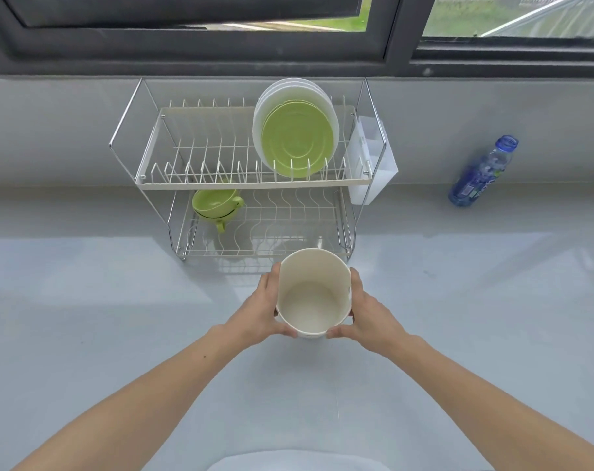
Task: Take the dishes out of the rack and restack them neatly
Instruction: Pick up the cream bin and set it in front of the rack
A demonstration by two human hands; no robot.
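Cupping the cream bowl (311, 294) between them, left hand (257, 316) and right hand (362, 312) grip its sides, forearms extended.

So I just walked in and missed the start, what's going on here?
A person is emptying a two-tier dish rack on a counter. The left hand and right hand hold a cream bowl between them, in front of the rack. White plates and a green plate stand in the top tier; green cups sit in the bottom. A bottle stands off to the right.
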